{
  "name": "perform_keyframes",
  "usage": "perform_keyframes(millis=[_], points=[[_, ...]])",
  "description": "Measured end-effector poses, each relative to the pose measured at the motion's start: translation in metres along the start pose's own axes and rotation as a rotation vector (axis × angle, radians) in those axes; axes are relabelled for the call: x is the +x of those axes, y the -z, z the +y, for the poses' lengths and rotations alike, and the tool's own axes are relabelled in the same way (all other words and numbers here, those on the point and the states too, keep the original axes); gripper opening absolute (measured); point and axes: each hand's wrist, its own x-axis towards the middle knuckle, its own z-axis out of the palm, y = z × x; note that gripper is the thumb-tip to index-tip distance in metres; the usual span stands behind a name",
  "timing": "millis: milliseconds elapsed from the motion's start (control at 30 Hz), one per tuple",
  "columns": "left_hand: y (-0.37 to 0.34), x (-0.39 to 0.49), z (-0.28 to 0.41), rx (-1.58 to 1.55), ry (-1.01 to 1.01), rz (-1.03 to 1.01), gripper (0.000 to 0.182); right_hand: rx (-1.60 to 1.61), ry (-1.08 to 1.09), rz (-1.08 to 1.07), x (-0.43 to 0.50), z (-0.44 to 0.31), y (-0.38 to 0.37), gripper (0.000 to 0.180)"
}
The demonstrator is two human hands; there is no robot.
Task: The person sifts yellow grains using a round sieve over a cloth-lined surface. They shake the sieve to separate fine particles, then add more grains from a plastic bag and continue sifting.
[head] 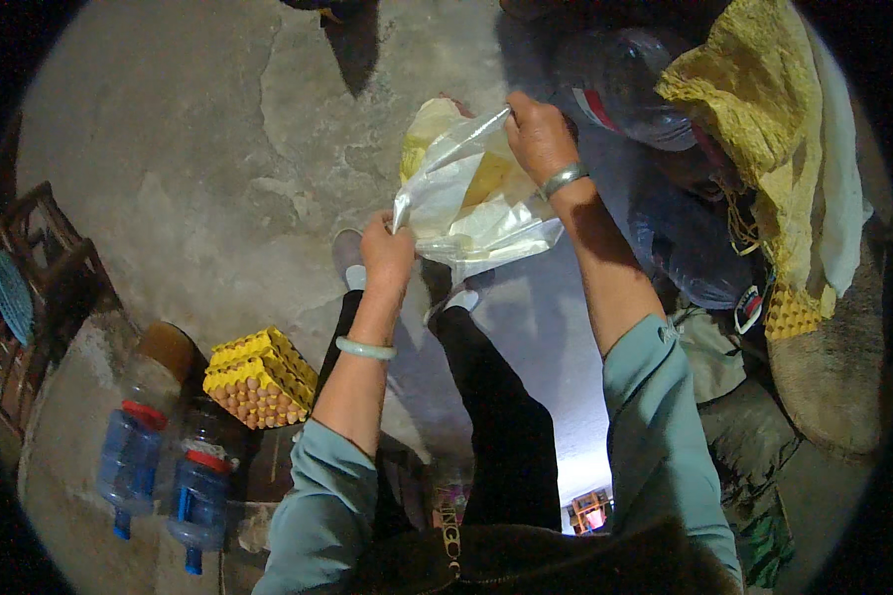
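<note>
A clear plastic bag [484, 197] is stretched between my two hands above the concrete floor. My left hand [387, 256] pinches one corner of its upper edge, with a pale bangle on that wrist. Farther forward and to the right, my right hand [539, 137] grips the other end of that edge; a silver-coloured bracelet is on this wrist. The bag hangs loosely toward me, over one of my shoes. Something yellow and whitish [424, 137] shows behind and through the bag; what it is cannot be told.
Stacked yellow egg trays [260, 379] with brown eggs sit at lower left, beside blue water bottles [128, 461] and jars with red lids. A dark wooden chair [45, 260] stands at far left. On the right are a yellow woven sack [766, 111] and large plastic-wrapped items [625, 89].
</note>
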Motion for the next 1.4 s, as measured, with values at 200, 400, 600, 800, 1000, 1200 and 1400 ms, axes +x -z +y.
perform_keyframes(millis=[200,400,600,800,1000,1200,1400], points=[[-0.005,-0.020,-0.012,-0.009,0.010,-0.100,0.031,0.297,0.267,0.071,-0.091,-0.048,0.035,0.033],[0.012,-0.003,0.009,-0.025,0.120,-0.140,0.033,-0.079,0.337,-0.391,-0.142,-0.012,0.005,0.028],[0.028,0.011,0.020,-0.214,0.120,-0.047,0.027,0.021,0.364,-0.130,-0.170,0.010,-0.008,0.014],[0.043,-0.008,0.025,-0.388,0.102,-0.122,0.022,0.007,0.391,-0.119,-0.187,-0.008,0.020,0.020],[0.054,-0.016,0.044,-0.249,0.099,-0.154,0.018,0.078,0.350,-0.145,-0.187,-0.023,0.022,0.012],[0.042,-0.009,0.058,0.436,-0.484,0.080,0.024,0.364,0.165,-0.281,-0.171,-0.062,-0.005,0.057],[0.006,0.002,0.063,0.601,-0.744,-0.007,0.026,0.370,-0.219,-0.647,-0.125,-0.079,-0.055,0.093]])
